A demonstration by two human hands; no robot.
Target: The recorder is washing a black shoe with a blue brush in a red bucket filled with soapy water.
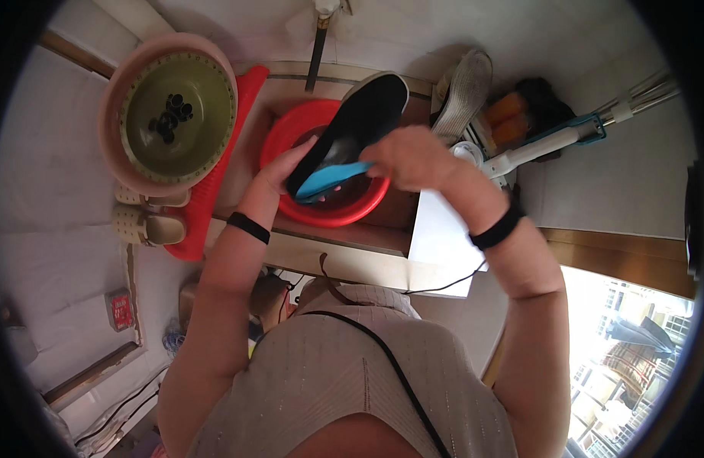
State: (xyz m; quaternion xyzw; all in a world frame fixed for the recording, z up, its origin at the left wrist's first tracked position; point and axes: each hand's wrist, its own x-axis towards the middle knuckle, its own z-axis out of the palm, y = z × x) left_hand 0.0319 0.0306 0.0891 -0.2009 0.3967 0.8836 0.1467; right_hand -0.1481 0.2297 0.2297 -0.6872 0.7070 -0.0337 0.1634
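Over a red plastic basin (380,197), my left hand (286,165) holds a shoe (366,114) by its near end, thumb on the edge and fingertips partly showing beneath. The shoe is tilted, its black sole facing me and a pale rim around the far end. My right hand (412,157), slightly blurred, is closed on the narrow end of a blue tool (329,176), perhaps a brush. The tool's wide end lies across the near part of the sole; no bristles are visible. The basin sits inside a rectangular sink (380,237), its contents mostly hidden.
Nested basins (174,163) stand at left beside a red ribbed washboard (214,177) and beige clogs (151,226). Another shoe (466,91) leans against the back wall, near a dark pipe (316,57). A white pole (535,146) slants in from the right, and a black cord (449,285) crosses the front edge.
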